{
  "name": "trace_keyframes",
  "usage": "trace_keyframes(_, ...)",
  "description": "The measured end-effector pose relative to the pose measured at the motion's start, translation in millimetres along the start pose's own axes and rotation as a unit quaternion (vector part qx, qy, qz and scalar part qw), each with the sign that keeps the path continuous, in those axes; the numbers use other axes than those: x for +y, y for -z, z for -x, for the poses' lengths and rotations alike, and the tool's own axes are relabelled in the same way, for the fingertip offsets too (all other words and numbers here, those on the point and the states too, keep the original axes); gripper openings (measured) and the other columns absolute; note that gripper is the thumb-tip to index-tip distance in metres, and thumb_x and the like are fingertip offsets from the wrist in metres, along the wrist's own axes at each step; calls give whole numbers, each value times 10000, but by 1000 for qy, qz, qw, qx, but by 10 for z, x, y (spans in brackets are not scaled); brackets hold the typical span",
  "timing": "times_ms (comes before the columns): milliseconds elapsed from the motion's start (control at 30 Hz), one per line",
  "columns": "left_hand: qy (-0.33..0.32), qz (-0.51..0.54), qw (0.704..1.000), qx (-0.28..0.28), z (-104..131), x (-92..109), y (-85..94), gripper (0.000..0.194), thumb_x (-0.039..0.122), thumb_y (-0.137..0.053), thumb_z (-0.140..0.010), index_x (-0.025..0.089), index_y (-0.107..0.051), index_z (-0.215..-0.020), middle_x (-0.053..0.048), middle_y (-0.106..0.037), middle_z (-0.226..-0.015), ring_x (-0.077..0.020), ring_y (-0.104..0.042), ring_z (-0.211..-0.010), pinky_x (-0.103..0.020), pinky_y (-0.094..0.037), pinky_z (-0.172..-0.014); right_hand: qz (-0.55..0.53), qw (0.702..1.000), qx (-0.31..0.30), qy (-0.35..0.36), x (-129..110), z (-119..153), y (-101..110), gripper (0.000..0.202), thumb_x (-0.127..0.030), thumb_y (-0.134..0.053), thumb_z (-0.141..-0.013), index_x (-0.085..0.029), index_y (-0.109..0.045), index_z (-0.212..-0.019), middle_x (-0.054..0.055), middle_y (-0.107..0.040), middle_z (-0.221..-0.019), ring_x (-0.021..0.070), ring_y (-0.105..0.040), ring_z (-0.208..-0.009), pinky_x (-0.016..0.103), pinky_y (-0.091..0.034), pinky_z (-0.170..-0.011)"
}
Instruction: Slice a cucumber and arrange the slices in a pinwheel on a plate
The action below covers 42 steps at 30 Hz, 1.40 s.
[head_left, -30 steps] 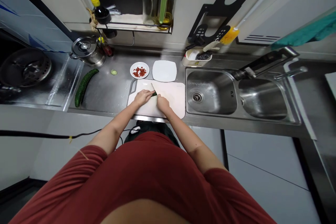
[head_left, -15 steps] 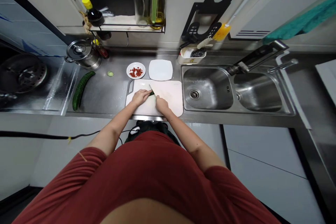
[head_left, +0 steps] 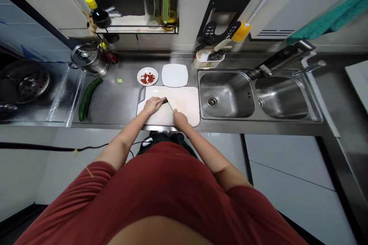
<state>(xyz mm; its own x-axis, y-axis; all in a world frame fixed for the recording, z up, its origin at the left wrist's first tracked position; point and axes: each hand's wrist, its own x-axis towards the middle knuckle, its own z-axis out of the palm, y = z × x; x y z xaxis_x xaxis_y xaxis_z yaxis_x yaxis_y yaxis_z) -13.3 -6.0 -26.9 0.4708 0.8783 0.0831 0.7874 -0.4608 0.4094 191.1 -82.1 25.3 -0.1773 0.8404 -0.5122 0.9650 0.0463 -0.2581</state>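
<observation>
Pins a dark green piece, apparently cucumber, under the curled fingertips of the left hand, fingers close together, a little left of the middle of a white cutting board. Grips a knife in the right hand, closed fully around the handle over the front part of the board, blade slanting forward and left to the dark green piece; cannot tell whether cutting into it or just beside it. Has the cutting board flat at the front edge of the bench, close to the left basin. Has, just behind the board's back edge, a round plate of red chopped bits and, right of it, a squarish white plate. Shows farther left a whole cucumber, reaching toward the bench's front edge, and a pale green slice between cucumber and round plate.
</observation>
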Motion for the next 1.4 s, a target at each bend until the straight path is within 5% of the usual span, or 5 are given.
trace_keyframes(600, 42, 17, 999, -31, -16, 106, 116, 402, 343, -407, -960, 292, -574, -1321, -46, -674, -1166, -202, -589, -1072, -321, -431, -961, -11, 1000, -17, -5, 230, 183, 15, 308, -109, -402, -895, -130, -465, -1195, 171, -650, -1041, 259, -641, -950, 312, -469, -747)
trace_keyframes(1000, 119, 105, 987, 15, -25, 177, 104, 365, 320, -473, -928, 291, -643, -1250, -13, -668, -1219, -210, -591, -1137, -338, -452, -993, 67, 993, 93, -14, 315, 211, 136, 341, -156, -314, -965, -220, -483, -1254, 105, -594, -1075, 205, -624, -859, 290, -415, -738)
trace_keyframes(1233, 208, 259, 932, 143, -203, 119, 119, 374, 384, -490, -924, 208, -675, -1197, -69, -677, -1198, -191, -633, -1063, -321, -481, -963, 115, 972, 203, -12, 381, 241, 135, 372, -249, -268, -1010, -250, -497, -1304, 102, -532, -1158, 179, -569, -843, 281, -348, -707)
trace_keyframes(1400, 130, 271, 951, 71, -351, 291, 344, 388, 425, -582, -858, 225, -687, -1174, -57, -690, -1160, -191, -638, -1036, -308, -493, -918, 132, 960, 248, 11, 429, 175, 99, 358, -261, -297, -1008, -248, -528, -1281, 103, -515, -1219, 179, -522, -841, 293, -316, -718)
